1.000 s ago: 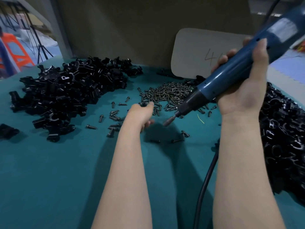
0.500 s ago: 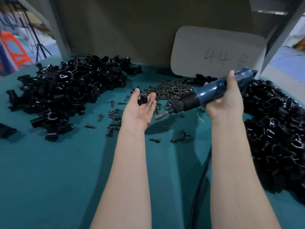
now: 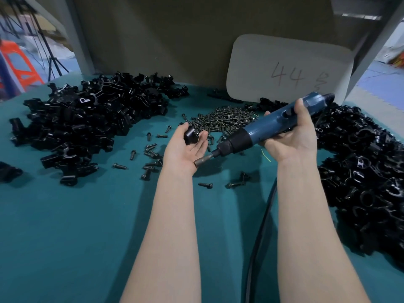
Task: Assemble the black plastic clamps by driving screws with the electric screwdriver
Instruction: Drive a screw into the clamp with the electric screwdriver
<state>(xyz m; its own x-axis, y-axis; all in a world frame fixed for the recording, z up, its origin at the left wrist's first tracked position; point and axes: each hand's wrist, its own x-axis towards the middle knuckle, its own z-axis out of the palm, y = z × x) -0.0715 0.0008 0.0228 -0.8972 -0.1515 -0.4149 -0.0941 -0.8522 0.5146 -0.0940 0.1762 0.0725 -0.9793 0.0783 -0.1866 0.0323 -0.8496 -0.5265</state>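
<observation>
Holding one clamp [image 3: 190, 134] and one electric screwdriver [image 3: 273, 125] above the table [image 3: 76, 237].
Left hand [image 3: 188, 149], palm up, pinches the clamp; one screw [image 3: 196, 134] appears seated in it. Right hand [image 3: 290, 138] wraps the screwdriver. Two clamp piles [image 3: 87, 119] flank one screw pile [image 3: 223, 119].

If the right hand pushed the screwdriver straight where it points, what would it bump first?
Probably the left hand: the electric screwdriver in the right hand aims its bit at that palm's heel, though depth is unclear.
</observation>
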